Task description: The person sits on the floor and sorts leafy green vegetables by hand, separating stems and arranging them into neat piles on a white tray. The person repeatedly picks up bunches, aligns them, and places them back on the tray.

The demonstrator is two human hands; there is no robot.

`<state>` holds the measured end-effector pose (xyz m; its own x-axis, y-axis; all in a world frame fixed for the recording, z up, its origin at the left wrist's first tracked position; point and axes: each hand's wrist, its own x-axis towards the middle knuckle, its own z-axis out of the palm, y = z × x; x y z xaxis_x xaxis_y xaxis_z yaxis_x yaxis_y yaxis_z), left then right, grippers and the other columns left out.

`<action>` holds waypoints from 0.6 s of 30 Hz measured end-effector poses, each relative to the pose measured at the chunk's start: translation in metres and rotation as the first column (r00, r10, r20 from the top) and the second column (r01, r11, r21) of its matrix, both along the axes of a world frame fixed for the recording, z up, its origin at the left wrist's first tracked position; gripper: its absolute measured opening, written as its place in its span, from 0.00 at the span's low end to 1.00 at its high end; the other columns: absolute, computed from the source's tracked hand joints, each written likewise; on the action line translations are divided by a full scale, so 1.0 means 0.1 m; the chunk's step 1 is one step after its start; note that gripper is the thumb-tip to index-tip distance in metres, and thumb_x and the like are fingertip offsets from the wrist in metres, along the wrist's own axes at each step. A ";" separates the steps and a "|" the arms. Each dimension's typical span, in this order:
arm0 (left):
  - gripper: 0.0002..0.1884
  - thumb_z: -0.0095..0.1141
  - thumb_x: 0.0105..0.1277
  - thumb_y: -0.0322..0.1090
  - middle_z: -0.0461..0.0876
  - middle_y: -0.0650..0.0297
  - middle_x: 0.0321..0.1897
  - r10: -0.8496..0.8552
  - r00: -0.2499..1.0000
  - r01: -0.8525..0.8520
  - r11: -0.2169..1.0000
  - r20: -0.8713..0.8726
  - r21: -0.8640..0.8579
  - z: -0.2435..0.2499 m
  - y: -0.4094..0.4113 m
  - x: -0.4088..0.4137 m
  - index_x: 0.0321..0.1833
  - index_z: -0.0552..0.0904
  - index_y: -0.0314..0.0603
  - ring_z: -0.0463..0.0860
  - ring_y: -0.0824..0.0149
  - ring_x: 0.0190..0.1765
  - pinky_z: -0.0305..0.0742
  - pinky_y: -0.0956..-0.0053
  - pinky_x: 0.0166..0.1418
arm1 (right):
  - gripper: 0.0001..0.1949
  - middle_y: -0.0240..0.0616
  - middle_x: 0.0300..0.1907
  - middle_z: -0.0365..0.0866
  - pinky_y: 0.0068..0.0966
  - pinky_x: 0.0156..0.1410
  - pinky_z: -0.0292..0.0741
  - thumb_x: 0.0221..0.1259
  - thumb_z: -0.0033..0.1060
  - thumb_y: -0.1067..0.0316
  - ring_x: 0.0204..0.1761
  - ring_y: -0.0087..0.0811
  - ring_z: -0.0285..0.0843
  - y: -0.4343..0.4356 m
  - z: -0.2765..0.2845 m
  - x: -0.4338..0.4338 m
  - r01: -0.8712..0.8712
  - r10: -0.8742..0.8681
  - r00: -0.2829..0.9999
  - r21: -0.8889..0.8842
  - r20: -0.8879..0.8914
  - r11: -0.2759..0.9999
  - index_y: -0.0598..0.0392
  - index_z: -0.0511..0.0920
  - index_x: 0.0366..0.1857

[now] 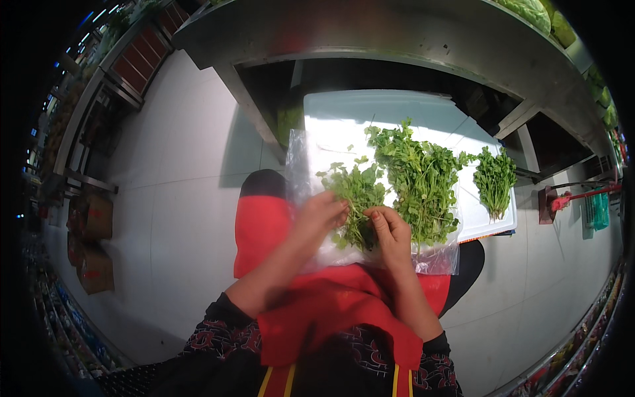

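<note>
Between my hands lies a small loose heap of green coriander sprigs [358, 186], on clear plastic sheeting [441, 260] spread over a white foam board or lid [335, 109]. My left hand [322, 213] is at the left side of this heap, its fingertips pinched on thin stems. From the right, my right hand [395, 232] meets the same sprigs, thumb and forefinger brought together on them. A larger coriander pile [421, 183] spreads just right of that hand. Farther right, a neat bunch [495, 181] lies with leaves away from me and stem ends towards me.
A steel counter [377, 30] runs across the far side, with its legs and dark underside close behind the foam. Red apron cloth [342, 297] covers my lap. Cardboard boxes [94, 265] stand on the left floor. At right are a red-handled dustpan [547, 204] and a green basket [599, 211].
</note>
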<state>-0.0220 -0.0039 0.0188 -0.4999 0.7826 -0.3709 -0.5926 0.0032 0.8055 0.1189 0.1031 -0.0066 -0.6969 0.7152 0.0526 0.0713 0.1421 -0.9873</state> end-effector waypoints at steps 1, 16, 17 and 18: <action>0.08 0.54 0.66 0.30 0.78 0.64 0.31 -0.016 0.999 0.016 1.000 -0.034 -0.007 -0.02 -0.01 0.00 0.44 0.78 0.34 0.76 0.72 0.34 0.72 0.80 0.39 | 0.07 0.25 0.28 0.76 0.14 0.33 0.65 0.66 0.58 0.68 0.28 0.15 0.67 0.02 -0.03 0.00 -0.019 0.019 1.000 0.001 -0.011 1.000 0.58 0.81 0.40; 0.08 0.53 0.68 0.32 0.77 0.72 0.29 -0.320 0.935 0.314 0.947 -0.153 -0.062 -0.03 -0.02 0.03 0.46 0.79 0.39 0.70 0.81 0.28 0.64 0.87 0.31 | 0.04 0.25 0.23 0.74 0.13 0.25 0.58 0.62 0.61 0.70 0.21 0.14 0.63 -0.01 0.14 -0.02 0.012 -0.132 0.984 -0.695 -0.119 0.718 0.57 0.80 0.36; 0.08 0.54 0.67 0.32 0.76 0.73 0.27 -0.327 0.925 0.315 0.945 -0.193 -0.091 -0.03 -0.01 0.03 0.45 0.80 0.39 0.69 0.82 0.27 0.62 0.87 0.30 | 0.04 0.25 0.22 0.74 0.13 0.25 0.59 0.62 0.61 0.70 0.21 0.15 0.64 0.00 0.11 -0.01 -0.019 -0.119 0.983 -0.721 -0.140 0.693 0.57 0.79 0.36; 0.08 0.54 0.67 0.32 0.76 0.74 0.26 -0.336 0.925 0.325 0.941 -0.179 -0.093 -0.02 -0.01 0.03 0.45 0.80 0.39 0.69 0.82 0.27 0.62 0.87 0.30 | 0.04 0.26 0.22 0.74 0.13 0.25 0.59 0.62 0.61 0.70 0.21 0.16 0.64 0.00 0.08 -0.02 -0.044 -0.116 0.980 -0.740 -0.164 0.671 0.58 0.79 0.36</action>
